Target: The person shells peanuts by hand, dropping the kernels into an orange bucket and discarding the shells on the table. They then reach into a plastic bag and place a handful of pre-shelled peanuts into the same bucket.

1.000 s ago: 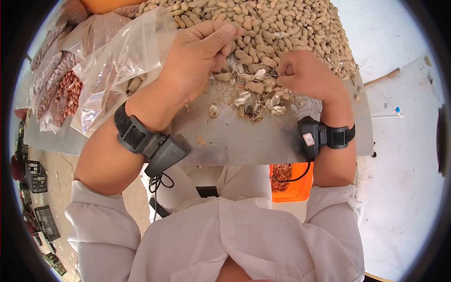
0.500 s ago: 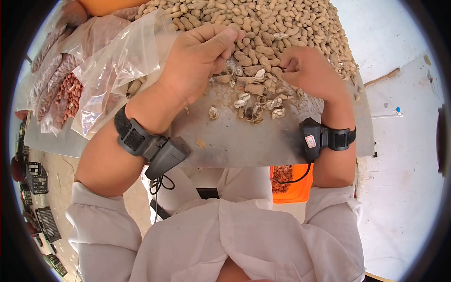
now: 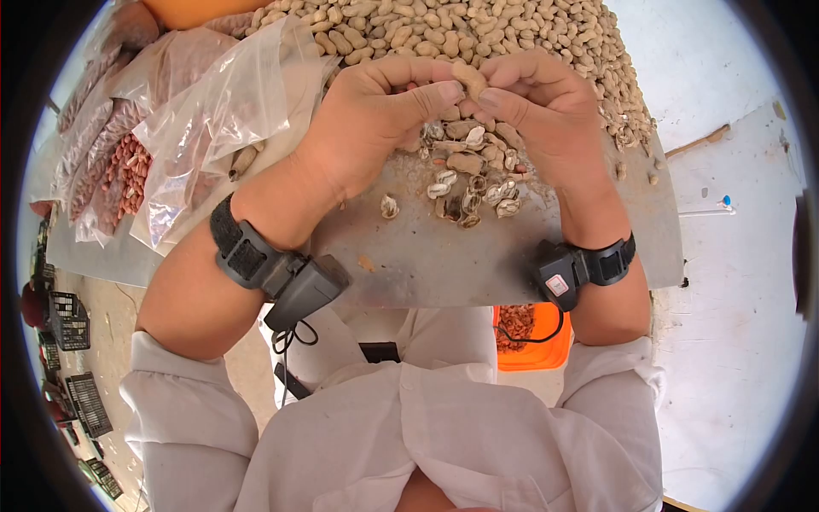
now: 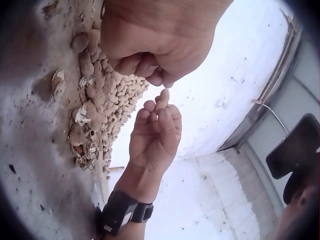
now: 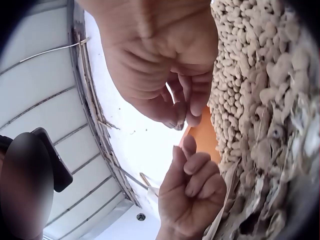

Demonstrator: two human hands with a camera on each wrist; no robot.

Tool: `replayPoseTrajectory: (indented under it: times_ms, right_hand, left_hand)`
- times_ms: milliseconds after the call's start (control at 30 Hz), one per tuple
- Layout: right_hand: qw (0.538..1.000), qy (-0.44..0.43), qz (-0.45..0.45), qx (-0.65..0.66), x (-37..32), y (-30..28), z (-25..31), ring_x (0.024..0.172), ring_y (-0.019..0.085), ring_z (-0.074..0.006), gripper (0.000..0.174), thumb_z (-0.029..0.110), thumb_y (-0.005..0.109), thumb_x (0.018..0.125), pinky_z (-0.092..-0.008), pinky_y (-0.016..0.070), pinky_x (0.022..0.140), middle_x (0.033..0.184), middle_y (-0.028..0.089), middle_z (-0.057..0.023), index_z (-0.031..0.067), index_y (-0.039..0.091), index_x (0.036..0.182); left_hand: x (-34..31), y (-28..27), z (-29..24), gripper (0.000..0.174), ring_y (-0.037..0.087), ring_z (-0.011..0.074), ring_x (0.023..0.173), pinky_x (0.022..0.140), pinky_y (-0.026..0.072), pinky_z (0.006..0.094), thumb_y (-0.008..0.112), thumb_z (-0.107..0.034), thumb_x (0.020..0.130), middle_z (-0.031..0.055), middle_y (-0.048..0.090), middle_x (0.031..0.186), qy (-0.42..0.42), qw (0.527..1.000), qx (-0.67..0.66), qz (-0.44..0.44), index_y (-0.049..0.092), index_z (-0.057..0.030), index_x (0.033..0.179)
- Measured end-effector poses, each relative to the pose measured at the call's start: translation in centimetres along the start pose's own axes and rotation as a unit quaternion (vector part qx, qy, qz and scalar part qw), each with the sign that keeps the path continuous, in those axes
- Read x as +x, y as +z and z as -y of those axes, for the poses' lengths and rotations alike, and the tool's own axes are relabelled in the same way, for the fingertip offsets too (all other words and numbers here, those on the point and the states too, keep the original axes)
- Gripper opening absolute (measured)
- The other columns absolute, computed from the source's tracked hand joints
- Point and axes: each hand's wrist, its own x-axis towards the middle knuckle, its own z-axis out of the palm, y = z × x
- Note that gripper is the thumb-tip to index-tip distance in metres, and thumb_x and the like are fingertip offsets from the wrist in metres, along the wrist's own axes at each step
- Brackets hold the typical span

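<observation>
Between the thumb and fingers of my right hand [image 3: 554, 111] an unshelled peanut [image 3: 467, 78] is pinched; the left wrist view shows the same peanut [image 4: 162, 100] upright in the right fingertips [image 4: 161, 111]. My left hand [image 3: 363, 119] is close beside it, fingers curled and thumb near the peanut's left end. A small reddish spot shows inside its curl; I cannot tell what it is. In the right wrist view the left hand [image 5: 192, 195] faces the right hand [image 5: 165, 65], a narrow gap between them. Broken shells [image 3: 469, 200] lie on the metal table [image 3: 401, 264] below the hands.
A large heap of unshelled peanuts [image 3: 546, 34] covers the table's far side. Clear plastic bags [image 3: 217, 102] and reddish kernels [image 3: 128, 175] are at the left. An orange container [image 3: 546, 346] stands below the table's near edge; part of another orange container [image 3: 200, 10] shows at the top left.
My right hand has come left from the right side of the peanut heap to meet the left hand, and now holds a peanut. The left hand has shifted slightly down.
</observation>
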Motion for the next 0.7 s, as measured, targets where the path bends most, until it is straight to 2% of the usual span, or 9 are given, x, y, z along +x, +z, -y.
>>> replayPoseTrajectory:
  times_ms: [100, 267, 467, 567, 700]
  right_hand:
    - [1.000, 0.024, 0.012, 0.008, -0.06, 0.23, -0.24, 0.071, 0.063, -0.0123, 0.014, 0.006, 0.065, 0.081, -0.0227, 0.0505, 0.060, 0.083, 0.065, -0.0085, -0.0012, 0.059, 0.091]
    - [0.999, 0.032, 0.011, 0.028, -0.20, 0.64, -0.07, 0.072, 0.063, -0.0131, 0.017, 0.007, 0.063, 0.082, -0.0225, 0.0502, 0.060, 0.083, 0.065, -0.0087, -0.0025, 0.060, 0.096]
    - [0.997, 0.064, 0.032, 0.039, -0.26, 0.84, -0.21, 0.071, 0.063, -0.0129, 0.019, 0.007, 0.062, 0.083, -0.0220, 0.0508, 0.062, 0.084, 0.065, -0.0085, -0.0032, 0.060, 0.100]
    - [0.997, 0.054, 0.034, 0.035, -0.20, 0.83, -0.33, 0.071, 0.063, -0.0130, 0.020, 0.007, 0.062, 0.083, -0.0220, 0.0509, 0.063, 0.084, 0.065, -0.0089, -0.0033, 0.060, 0.100]
    - [0.998, 0.046, 0.027, 0.036, -0.24, 0.97, -0.44, 0.071, 0.063, -0.0129, 0.021, 0.007, 0.062, 0.083, -0.0224, 0.0510, 0.062, 0.086, 0.065, -0.0093, -0.0033, 0.060, 0.101]
  left_hand:
    - [-0.02, -0.04, -0.14, 0.022, 0.039, 0.0018, 0.056, 0.048, 0.0303, 0.0161, 0.061, -0.013, 0.086, -0.0041, 0.054, 0.072, 0.012, 1.000, 0.011, 0.012, 0.062, -0.0016, 0.105]
    - [0.01, 0.10, 0.11, 0.023, 0.040, 0.0019, 0.058, 0.049, 0.0302, 0.0166, 0.061, -0.014, 0.087, -0.0032, 0.056, 0.075, 0.025, 0.999, 0.018, -0.009, 0.062, -0.0018, 0.106]
    - [-0.01, -0.15, 0.03, 0.025, 0.040, 0.0025, 0.058, 0.049, 0.0313, 0.0164, 0.061, -0.017, 0.087, -0.0035, 0.053, 0.072, 0.023, 0.999, 0.000, 0.024, 0.062, -0.0013, 0.106]
    - [-0.08, 0.03, 0.14, 0.027, 0.039, 0.0029, 0.054, 0.048, 0.0322, 0.0168, 0.063, -0.027, 0.085, -0.0036, 0.059, 0.071, 0.033, 0.999, 0.041, 0.001, 0.066, -0.0029, 0.096]
    - [-0.11, -0.07, 0.15, 0.027, 0.040, 0.0024, 0.056, 0.048, 0.0327, 0.0167, 0.062, -0.028, 0.086, -0.0037, 0.057, 0.070, 0.033, 0.998, 0.055, 0.004, 0.066, -0.0027, 0.094]
